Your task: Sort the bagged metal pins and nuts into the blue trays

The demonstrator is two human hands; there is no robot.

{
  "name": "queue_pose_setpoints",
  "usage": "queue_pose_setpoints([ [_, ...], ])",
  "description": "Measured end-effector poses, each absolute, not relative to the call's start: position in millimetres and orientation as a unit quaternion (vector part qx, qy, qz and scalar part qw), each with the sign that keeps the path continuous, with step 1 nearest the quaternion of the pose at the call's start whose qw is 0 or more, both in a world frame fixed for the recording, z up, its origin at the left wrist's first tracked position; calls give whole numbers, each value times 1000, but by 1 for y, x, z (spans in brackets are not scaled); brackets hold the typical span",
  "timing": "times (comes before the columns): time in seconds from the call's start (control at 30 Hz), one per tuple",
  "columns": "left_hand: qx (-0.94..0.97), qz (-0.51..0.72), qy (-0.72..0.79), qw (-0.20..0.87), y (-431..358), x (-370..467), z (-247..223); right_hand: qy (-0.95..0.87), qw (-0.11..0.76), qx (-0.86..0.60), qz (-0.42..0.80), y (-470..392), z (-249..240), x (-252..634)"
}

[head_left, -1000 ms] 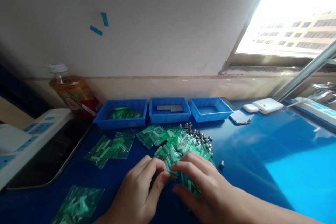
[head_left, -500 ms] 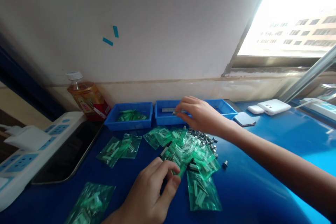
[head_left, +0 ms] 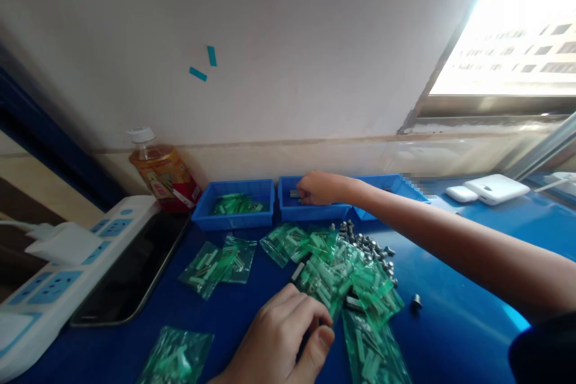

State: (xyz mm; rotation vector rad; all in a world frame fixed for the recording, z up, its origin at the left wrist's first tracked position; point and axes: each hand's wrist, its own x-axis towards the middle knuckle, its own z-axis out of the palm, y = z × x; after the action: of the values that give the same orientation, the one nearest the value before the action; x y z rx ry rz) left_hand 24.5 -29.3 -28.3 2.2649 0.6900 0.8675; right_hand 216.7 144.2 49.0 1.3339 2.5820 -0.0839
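My right hand (head_left: 320, 188) reaches into the middle blue tray (head_left: 310, 212). Its fingers are closed beside a silver metal bar (head_left: 294, 194); whether they grip one is hidden. Curled near the front, my left hand (head_left: 285, 333) has thumb and index tips close together, and what they hold, if anything, I cannot make out. Just beyond it lies a pile of green plastic bags (head_left: 330, 267) with pale and metal pieces inside. Another filled bag (head_left: 373, 351) lies to the right of that hand. Loose screws (head_left: 366, 243) spread behind the pile.
Green bags also sit in the left blue tray (head_left: 234, 225). To the left are a power strip (head_left: 58, 276), a black phone (head_left: 135, 276) and a drink bottle (head_left: 164, 177). One screw (head_left: 416, 301) lies apart. A white device (head_left: 497, 189) rests at the right.
My right hand has gone down into the middle tray; a small metal piece showed in its fingers before. My left hand keeps its curled shape. The view has shifted a little left.
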Motion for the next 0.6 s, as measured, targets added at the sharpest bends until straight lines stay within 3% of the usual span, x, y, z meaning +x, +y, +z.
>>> queue_pose_setpoints([
  [0.1, 858, 339, 247, 297, -28, 26, -33, 890, 134, 437, 8, 143, 53, 215],
  [0.33, 862, 323, 256, 296, -30, 27, -34, 908, 69, 412, -14, 143, 50, 218],
  [0.6, 866, 309, 256, 298, -30, 26, -33, 907, 83, 412, -11, 145, 49, 223],
])
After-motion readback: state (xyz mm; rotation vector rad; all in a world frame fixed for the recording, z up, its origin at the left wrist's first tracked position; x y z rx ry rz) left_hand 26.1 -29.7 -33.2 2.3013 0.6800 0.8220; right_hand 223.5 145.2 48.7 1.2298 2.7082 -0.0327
